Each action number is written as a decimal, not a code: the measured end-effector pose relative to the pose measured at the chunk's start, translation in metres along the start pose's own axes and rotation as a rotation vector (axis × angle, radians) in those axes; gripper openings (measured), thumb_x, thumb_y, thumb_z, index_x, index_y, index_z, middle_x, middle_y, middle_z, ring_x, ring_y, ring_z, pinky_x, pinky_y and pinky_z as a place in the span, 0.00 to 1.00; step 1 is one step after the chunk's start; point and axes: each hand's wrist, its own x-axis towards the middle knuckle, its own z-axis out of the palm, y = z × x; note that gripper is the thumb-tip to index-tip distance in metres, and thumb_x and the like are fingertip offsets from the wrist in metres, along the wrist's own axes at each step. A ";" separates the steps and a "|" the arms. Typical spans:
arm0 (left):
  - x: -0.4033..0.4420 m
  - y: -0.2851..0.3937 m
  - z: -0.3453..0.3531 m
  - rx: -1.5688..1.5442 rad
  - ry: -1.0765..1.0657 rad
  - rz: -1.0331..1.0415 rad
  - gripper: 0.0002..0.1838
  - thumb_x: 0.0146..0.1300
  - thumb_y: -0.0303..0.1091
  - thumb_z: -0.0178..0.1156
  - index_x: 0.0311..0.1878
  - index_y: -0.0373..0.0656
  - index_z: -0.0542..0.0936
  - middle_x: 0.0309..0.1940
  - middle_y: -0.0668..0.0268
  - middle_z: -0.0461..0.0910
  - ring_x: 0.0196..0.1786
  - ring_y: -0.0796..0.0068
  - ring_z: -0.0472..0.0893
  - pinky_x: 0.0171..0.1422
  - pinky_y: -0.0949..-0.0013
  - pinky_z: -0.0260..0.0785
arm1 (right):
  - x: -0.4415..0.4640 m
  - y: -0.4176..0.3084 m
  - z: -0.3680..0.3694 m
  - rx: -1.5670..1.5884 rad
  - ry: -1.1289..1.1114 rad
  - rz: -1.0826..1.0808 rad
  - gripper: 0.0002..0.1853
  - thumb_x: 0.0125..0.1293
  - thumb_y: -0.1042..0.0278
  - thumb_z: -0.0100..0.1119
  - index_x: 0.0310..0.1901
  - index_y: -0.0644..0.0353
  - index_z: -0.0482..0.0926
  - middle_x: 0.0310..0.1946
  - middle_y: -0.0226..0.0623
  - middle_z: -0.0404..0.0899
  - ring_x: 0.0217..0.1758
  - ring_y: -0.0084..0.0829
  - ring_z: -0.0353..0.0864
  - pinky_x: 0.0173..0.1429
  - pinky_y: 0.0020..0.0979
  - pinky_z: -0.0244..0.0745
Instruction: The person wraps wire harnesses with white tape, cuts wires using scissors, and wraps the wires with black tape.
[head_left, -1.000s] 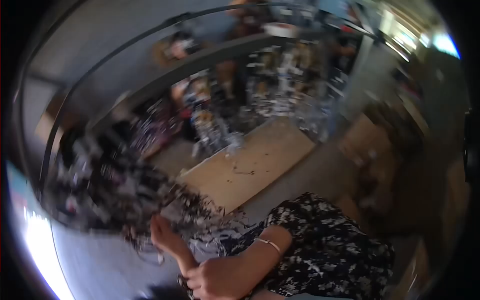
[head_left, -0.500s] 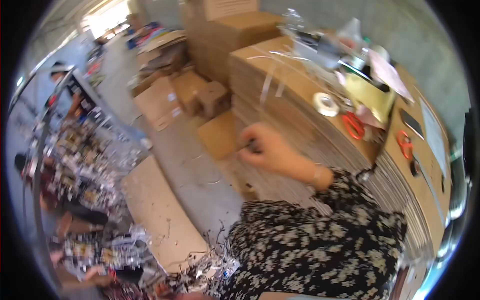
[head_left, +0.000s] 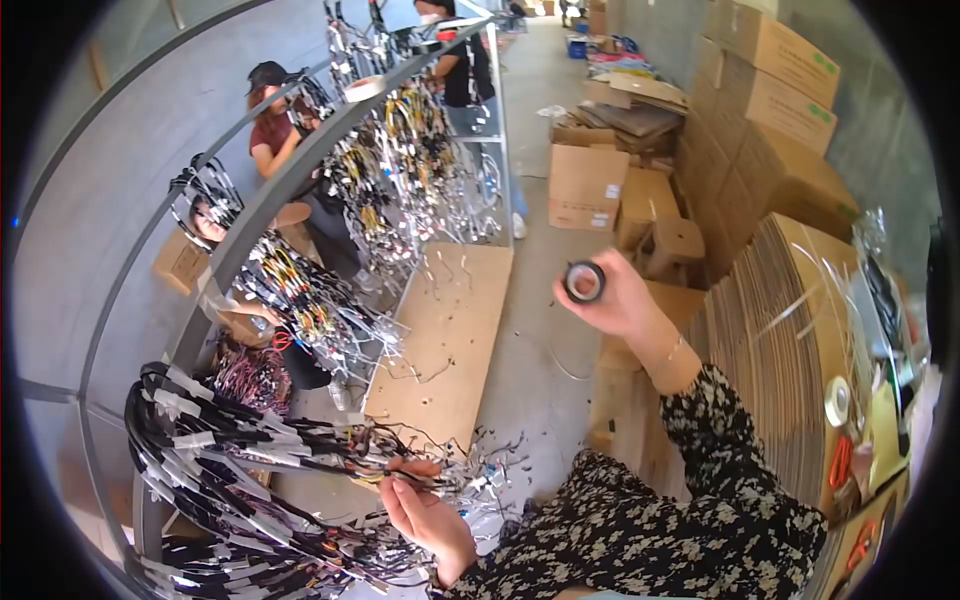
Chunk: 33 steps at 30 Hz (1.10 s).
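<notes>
My right hand (head_left: 625,300) is raised over the floor, its fingers closed on a small roll of black tape (head_left: 584,283). Lower in the view, my left hand (head_left: 428,515) grips some thin wires of a wire harness (head_left: 340,445) between thumb and fingers. That harness belongs to a thick bundle with black sleeving and white tape wraps (head_left: 215,438), which hangs over a metal rail. Loose wire ends and small connectors (head_left: 485,480) spread out just beyond my left fingers.
A grey metal rack (head_left: 265,205) carries more hanging harnesses (head_left: 400,150). Several people work behind it, one in a dark cap (head_left: 267,75). A cardboard sheet (head_left: 440,340) lies on the floor. Stacked flat cardboard (head_left: 765,300) stands at right with white tape (head_left: 838,400) and red-handled scissors (head_left: 840,462).
My view has swung left from the cardboard stack to the rack. The tape roll in my right hand now shows clearly. My left hand has come into plain view on the wires.
</notes>
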 end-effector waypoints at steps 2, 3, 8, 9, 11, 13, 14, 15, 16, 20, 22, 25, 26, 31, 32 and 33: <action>0.002 -0.004 -0.005 0.014 0.032 0.011 0.17 0.79 0.37 0.45 0.58 0.33 0.73 0.35 0.57 0.81 0.36 0.71 0.76 0.46 0.69 0.70 | 0.049 -0.003 0.046 -0.119 -0.136 -0.032 0.10 0.65 0.72 0.62 0.43 0.67 0.74 0.41 0.42 0.78 0.48 0.39 0.79 0.63 0.44 0.80; 0.004 -0.008 -0.007 0.019 0.052 0.026 0.17 0.78 0.37 0.46 0.58 0.33 0.73 0.35 0.57 0.81 0.35 0.71 0.76 0.46 0.69 0.70 | 0.075 -0.006 0.068 -0.203 -0.197 -0.092 0.12 0.66 0.71 0.63 0.44 0.68 0.74 0.40 0.41 0.79 0.48 0.38 0.80 0.63 0.44 0.80; 0.010 -0.035 -0.043 0.104 0.194 0.101 0.14 0.70 0.24 0.56 0.56 0.31 0.76 0.43 0.54 0.80 0.37 0.69 0.79 0.36 0.71 0.74 | 0.235 -0.045 0.185 -0.864 -0.645 -0.953 0.16 0.63 0.69 0.71 0.46 0.62 0.73 0.38 0.32 0.80 0.44 0.25 0.82 0.53 0.26 0.77; 0.006 -0.058 -0.079 0.892 0.022 0.582 0.21 0.66 0.15 0.55 0.63 0.31 0.73 0.60 0.46 0.73 0.51 0.57 0.81 0.50 0.63 0.80 | 0.271 -0.049 0.208 -0.874 -0.769 -1.145 0.18 0.61 0.70 0.73 0.46 0.62 0.73 0.39 0.33 0.81 0.46 0.24 0.82 0.53 0.26 0.76; 0.003 -0.071 -0.088 0.761 0.001 0.550 0.29 0.63 0.10 0.53 0.68 0.34 0.70 0.68 0.43 0.64 0.56 0.49 0.80 0.56 0.59 0.79 | 0.305 -0.054 0.246 -1.082 -0.708 -1.222 0.22 0.57 0.70 0.76 0.48 0.63 0.73 0.43 0.35 0.82 0.50 0.26 0.82 0.56 0.28 0.75; -0.009 -0.066 -0.076 0.904 0.123 0.473 0.28 0.66 0.10 0.50 0.69 0.34 0.68 0.68 0.44 0.64 0.61 0.49 0.76 0.57 0.58 0.78 | 0.344 -0.056 0.267 -1.191 -0.778 -1.318 0.23 0.56 0.65 0.77 0.47 0.63 0.75 0.46 0.37 0.82 0.54 0.30 0.81 0.59 0.31 0.74; -0.029 -0.084 -0.077 0.824 0.203 0.509 0.25 0.68 0.13 0.50 0.68 0.34 0.69 0.66 0.45 0.66 0.60 0.51 0.76 0.59 0.57 0.77 | 0.331 -0.059 0.258 -1.223 -0.822 -1.341 0.23 0.56 0.64 0.77 0.47 0.63 0.75 0.45 0.37 0.82 0.53 0.30 0.82 0.59 0.31 0.75; -0.027 -0.081 -0.065 0.768 0.277 0.496 0.21 0.70 0.16 0.50 0.66 0.33 0.70 0.65 0.46 0.68 0.59 0.53 0.76 0.60 0.57 0.75 | 0.346 -0.055 0.261 -1.281 -0.846 -1.314 0.23 0.56 0.62 0.77 0.46 0.63 0.76 0.44 0.37 0.82 0.53 0.31 0.83 0.59 0.31 0.75; -0.017 -0.068 -0.053 0.431 0.270 0.352 0.16 0.76 0.25 0.49 0.63 0.32 0.72 0.57 0.49 0.74 0.53 0.59 0.77 0.59 0.58 0.73 | 0.356 -0.050 0.264 -1.292 -0.845 -1.301 0.22 0.56 0.59 0.77 0.44 0.62 0.76 0.41 0.37 0.82 0.50 0.32 0.84 0.57 0.32 0.77; -0.008 -0.041 0.012 0.719 0.657 0.257 0.18 0.79 0.40 0.44 0.49 0.33 0.75 0.41 0.56 0.79 0.41 0.67 0.75 0.50 0.64 0.68 | 0.334 -0.062 0.253 -1.124 -0.730 -1.736 0.17 0.55 0.67 0.78 0.39 0.61 0.78 0.40 0.36 0.82 0.46 0.31 0.84 0.52 0.30 0.78; -0.002 -0.033 0.040 0.603 0.666 0.289 0.17 0.78 0.38 0.45 0.45 0.33 0.77 0.40 0.56 0.79 0.40 0.66 0.76 0.48 0.65 0.69 | 0.311 -0.059 0.222 -0.832 -0.664 -1.514 0.14 0.56 0.73 0.76 0.37 0.63 0.76 0.43 0.38 0.80 0.48 0.32 0.83 0.51 0.29 0.78; -0.010 -0.052 0.020 0.316 0.745 0.330 0.16 0.76 0.35 0.50 0.54 0.31 0.77 0.47 0.48 0.80 0.47 0.59 0.79 0.52 0.62 0.72 | 0.357 -0.034 0.149 -0.845 -0.603 -1.292 0.13 0.59 0.77 0.72 0.32 0.68 0.72 0.46 0.41 0.76 0.53 0.36 0.82 0.55 0.32 0.79; -0.012 -0.048 0.032 0.364 0.809 0.315 0.17 0.75 0.34 0.51 0.56 0.31 0.77 0.49 0.45 0.80 0.49 0.56 0.79 0.53 0.60 0.73 | 0.350 -0.032 0.146 -0.813 -0.667 -1.363 0.14 0.59 0.77 0.72 0.31 0.67 0.71 0.46 0.41 0.76 0.54 0.36 0.82 0.55 0.33 0.79; -0.012 -0.059 0.034 1.237 0.889 0.437 0.15 0.71 0.29 0.51 0.54 0.32 0.79 0.52 0.45 0.80 0.52 0.44 0.80 0.55 0.53 0.73 | 0.335 -0.057 0.227 -0.794 -0.834 -1.767 0.14 0.55 0.76 0.74 0.33 0.65 0.74 0.48 0.43 0.79 0.55 0.40 0.82 0.55 0.35 0.78; -0.012 -0.056 0.040 1.254 0.883 0.446 0.14 0.71 0.28 0.50 0.53 0.32 0.80 0.51 0.45 0.81 0.50 0.45 0.80 0.53 0.53 0.74 | 0.345 -0.062 0.243 -0.826 -0.838 -1.786 0.14 0.54 0.76 0.75 0.36 0.65 0.76 0.48 0.43 0.80 0.53 0.39 0.82 0.55 0.35 0.78; -0.008 -0.054 0.046 1.264 0.874 0.462 0.13 0.70 0.28 0.50 0.51 0.32 0.80 0.49 0.45 0.81 0.49 0.45 0.81 0.52 0.53 0.74 | 0.355 -0.066 0.258 -0.855 -0.840 -1.815 0.15 0.53 0.76 0.76 0.38 0.65 0.77 0.48 0.43 0.80 0.51 0.39 0.82 0.55 0.34 0.78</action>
